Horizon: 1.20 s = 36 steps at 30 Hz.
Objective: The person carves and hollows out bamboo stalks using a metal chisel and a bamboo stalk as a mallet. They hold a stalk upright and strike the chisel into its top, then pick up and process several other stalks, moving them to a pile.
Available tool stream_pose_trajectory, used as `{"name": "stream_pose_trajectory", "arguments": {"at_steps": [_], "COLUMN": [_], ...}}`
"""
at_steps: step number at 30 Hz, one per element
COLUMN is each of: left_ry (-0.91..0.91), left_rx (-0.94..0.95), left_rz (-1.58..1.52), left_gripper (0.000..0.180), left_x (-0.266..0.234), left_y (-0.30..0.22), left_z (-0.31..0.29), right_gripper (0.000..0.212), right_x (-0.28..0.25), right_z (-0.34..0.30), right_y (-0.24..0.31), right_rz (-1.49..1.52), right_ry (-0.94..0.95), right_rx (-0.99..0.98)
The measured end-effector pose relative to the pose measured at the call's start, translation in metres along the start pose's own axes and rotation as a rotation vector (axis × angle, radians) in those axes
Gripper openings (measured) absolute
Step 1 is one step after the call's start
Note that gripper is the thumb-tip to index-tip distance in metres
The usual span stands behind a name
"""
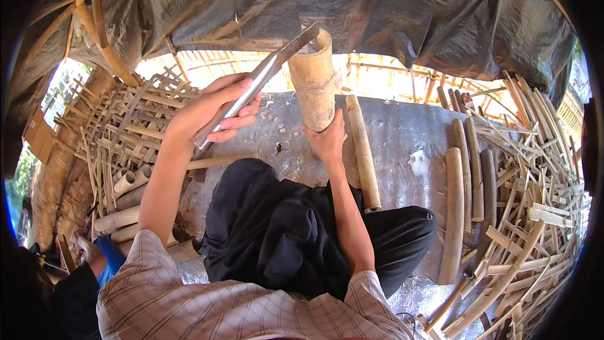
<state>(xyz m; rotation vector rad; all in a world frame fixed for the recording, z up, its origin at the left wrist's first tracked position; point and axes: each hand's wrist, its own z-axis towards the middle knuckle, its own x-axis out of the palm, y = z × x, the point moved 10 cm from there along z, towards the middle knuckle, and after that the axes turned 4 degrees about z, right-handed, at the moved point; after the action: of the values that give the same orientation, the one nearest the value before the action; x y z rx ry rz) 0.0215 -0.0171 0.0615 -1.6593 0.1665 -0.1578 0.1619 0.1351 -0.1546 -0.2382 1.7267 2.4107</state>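
Note:
My left hand (pixel 223 108) is closed round a long knife (pixel 267 70) with a shiny metal handle. Its blade slants up and to the right, its end lying at the rim of a bamboo tube (pixel 314 91); whether it touches the rim I cannot tell. The tube stands roughly upright, slightly tilted, with its open hollow end at the top. Near its lower end my right hand (pixel 328 138) grips it. Just right of that hand, a longer bamboo pole (pixel 363 151) lies on the grey sheet beside my knee.
Several bamboo lengths (pixel 454 214) lie to the right, beside a heap of split bamboo strips (pixel 535 233). At left are woven bamboo lattice (pixel 141 116) and stacked tubes (pixel 119 219). A dark tarp (pixel 377 6) hangs ahead. Part of another person (pixel 94 264) shows at lower left.

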Motion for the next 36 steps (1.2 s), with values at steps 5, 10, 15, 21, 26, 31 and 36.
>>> {"name": "stream_pose_trajectory", "arguments": {"at_steps": [5, 10, 15, 21, 26, 31, 36], "left_ry": [-0.048, -0.056, -0.114, -0.19, -0.177, -0.153, -0.216], "left_rx": [-0.028, -0.05, -0.029, -0.003, 0.006, 0.003, -0.051], "left_rz": [0.057, 0.127, 0.245, 0.282, 0.274, 0.248, 0.249], "left_gripper": [0.037, 0.038, 0.037, 0.037, 0.037, 0.037, 0.036], "left_x": [-0.001, -0.004, 0.001, -0.01, -0.008, 0.002, 0.0], "left_y": [-0.006, -0.007, -0.017, -0.018, -0.018, -0.017, -0.01], "left_z": [-0.015, -0.017, -0.02, -0.017, -0.014, -0.01, -0.009], "right_gripper": [0.09, 0.09, 0.091, 0.093, 0.093, 0.092, 0.091], "right_x": [-0.009, -0.009, -0.008, -0.012, -0.011, -0.011, -0.009], "right_z": [-0.003, -0.005, -0.005, 0.002, 0.003, 0.003, 0.002], "right_y": [0.01, 0.009, 0.008, -0.004, -0.002, -0.003, -0.004], "right_rz": [0.0, -0.002, -0.013, 0.009, 0.033, 0.016, -0.008], "right_ry": [-0.063, -0.066, -0.059, -0.069, -0.05, -0.047, -0.042], "right_rx": [-0.047, -0.042, -0.027, -0.011, -0.016, -0.012, 0.015]}}
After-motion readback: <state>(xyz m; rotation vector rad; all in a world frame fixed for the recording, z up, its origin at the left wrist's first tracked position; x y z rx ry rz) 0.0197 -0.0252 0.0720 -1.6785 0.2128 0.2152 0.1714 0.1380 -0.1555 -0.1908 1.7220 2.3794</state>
